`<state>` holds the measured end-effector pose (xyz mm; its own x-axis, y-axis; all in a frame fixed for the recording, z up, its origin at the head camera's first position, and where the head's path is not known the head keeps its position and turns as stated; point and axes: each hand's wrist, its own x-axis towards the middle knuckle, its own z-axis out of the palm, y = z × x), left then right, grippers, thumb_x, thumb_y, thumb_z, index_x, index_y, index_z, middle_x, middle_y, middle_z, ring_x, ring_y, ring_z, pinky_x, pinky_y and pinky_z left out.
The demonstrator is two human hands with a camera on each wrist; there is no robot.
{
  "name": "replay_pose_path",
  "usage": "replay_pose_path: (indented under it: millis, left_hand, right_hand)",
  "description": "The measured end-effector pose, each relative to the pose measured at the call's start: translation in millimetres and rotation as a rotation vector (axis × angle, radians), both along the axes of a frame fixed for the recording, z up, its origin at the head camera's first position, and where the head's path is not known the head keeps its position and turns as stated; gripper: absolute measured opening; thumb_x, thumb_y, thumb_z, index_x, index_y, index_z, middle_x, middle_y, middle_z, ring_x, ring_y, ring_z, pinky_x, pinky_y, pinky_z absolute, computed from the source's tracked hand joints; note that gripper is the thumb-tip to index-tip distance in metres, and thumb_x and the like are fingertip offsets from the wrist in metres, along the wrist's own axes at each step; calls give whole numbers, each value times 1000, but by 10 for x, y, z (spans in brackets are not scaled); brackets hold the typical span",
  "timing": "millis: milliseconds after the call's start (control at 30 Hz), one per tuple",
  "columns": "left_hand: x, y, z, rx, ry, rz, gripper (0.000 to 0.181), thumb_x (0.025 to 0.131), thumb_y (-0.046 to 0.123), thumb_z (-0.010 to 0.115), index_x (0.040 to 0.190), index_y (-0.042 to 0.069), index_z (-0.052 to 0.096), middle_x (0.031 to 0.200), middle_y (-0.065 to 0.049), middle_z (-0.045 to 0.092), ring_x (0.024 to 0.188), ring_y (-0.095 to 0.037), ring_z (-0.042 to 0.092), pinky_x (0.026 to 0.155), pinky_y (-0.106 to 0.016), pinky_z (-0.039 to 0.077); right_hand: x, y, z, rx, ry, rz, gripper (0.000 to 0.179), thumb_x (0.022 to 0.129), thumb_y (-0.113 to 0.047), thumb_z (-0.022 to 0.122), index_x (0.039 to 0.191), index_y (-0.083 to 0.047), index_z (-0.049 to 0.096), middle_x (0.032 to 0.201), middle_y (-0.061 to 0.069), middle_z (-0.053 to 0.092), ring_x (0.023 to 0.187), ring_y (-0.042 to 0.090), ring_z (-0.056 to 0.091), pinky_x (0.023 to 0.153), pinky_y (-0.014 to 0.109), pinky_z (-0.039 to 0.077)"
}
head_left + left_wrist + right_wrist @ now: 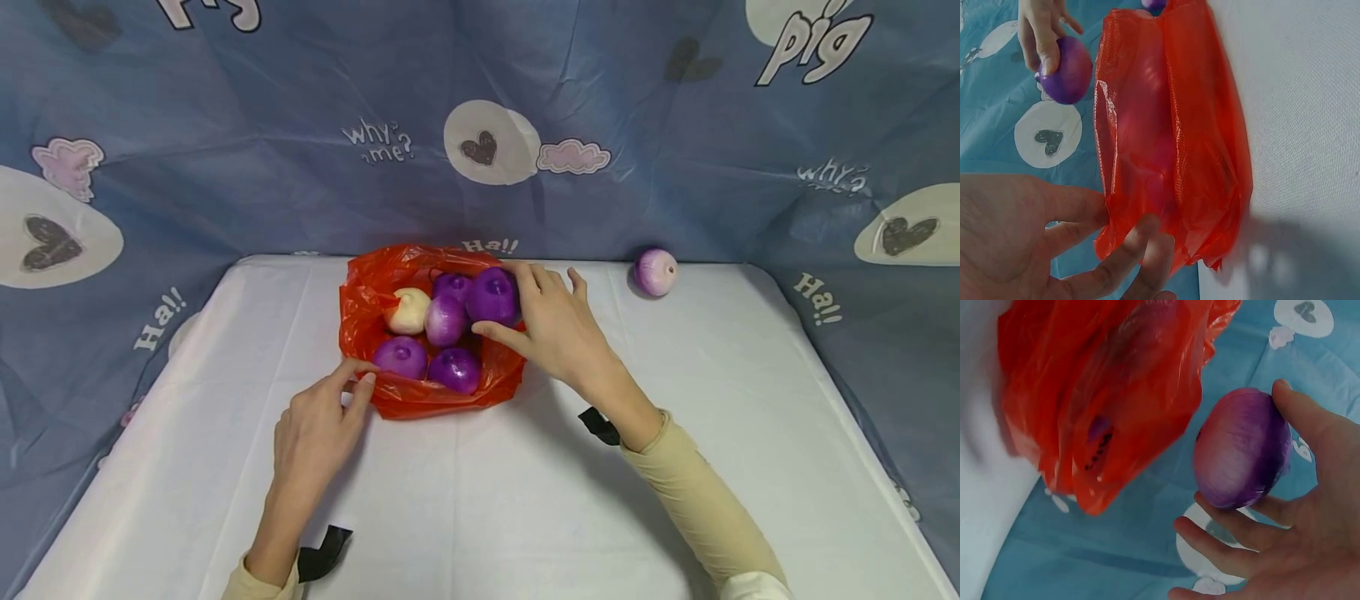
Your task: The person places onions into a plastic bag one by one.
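A red plastic bag [431, 407] sits with its mouth spread wide near the back of the white table. My left hand [318, 429] pinches its near left rim between thumb and fingers. Inside lie several onions, among them a glossy purple onion [453, 371], a lighter purple onion [401, 357] and a pale cream one [408, 312]. Over the right side of the mouth, my right hand [561, 332] holds a dark purple onion [495, 297] between thumb and fingertips. The right wrist view shows this held onion [1241, 450] above the bag's edge, its paler side toward the bag.
Another purple and white onion [656, 272] lies alone at the back right of the white table [712, 400]. A blue printed cloth [645, 108] hangs behind and along both sides. Black straps [325, 554] dangle below the wrists.
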<state>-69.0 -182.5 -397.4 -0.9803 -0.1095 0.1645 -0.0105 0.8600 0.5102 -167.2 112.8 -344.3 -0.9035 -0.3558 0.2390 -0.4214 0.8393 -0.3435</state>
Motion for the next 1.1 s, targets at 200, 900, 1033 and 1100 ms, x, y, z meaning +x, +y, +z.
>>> replay_pose_path:
  millis: [200,900,1033,1100]
  left_hand:
    - [2,2,-2,2,-2,-2,22,109,32,62,122,22,76,105,-14,82,71,-30,75,50,-32,46]
    - [-1,-8,14,-3,20,-13,21,109,30,61,121,21,76,104,-14,82,71,-29,75,49,-31,45]
    - [-8,-7,15,-2,10,-13,22,109,30,61,122,20,76,105,-14,82,71,-29,75,49,-31,45]
    - [-11,-12,27,0,2,-12,23,109,30,61,123,20,76,105,-14,82,71,-29,75,49,-31,45]
  right_hand:
    - [-3,-122,-66,13,-3,27,92,92,-73,70,158,-14,43,154,11,60,147,35,54,123,76,27]
    - [40,-665,-282,48,55,196,87,96,-70,67,159,-17,41,155,8,57,153,36,47,128,76,22]
    - [14,-764,-327,53,86,228,86,96,-70,66,160,-19,40,156,8,57,154,36,46,127,76,22]
    - [-4,-811,-336,51,98,225,86,96,-71,66,159,-19,40,155,8,58,154,36,47,128,76,23]
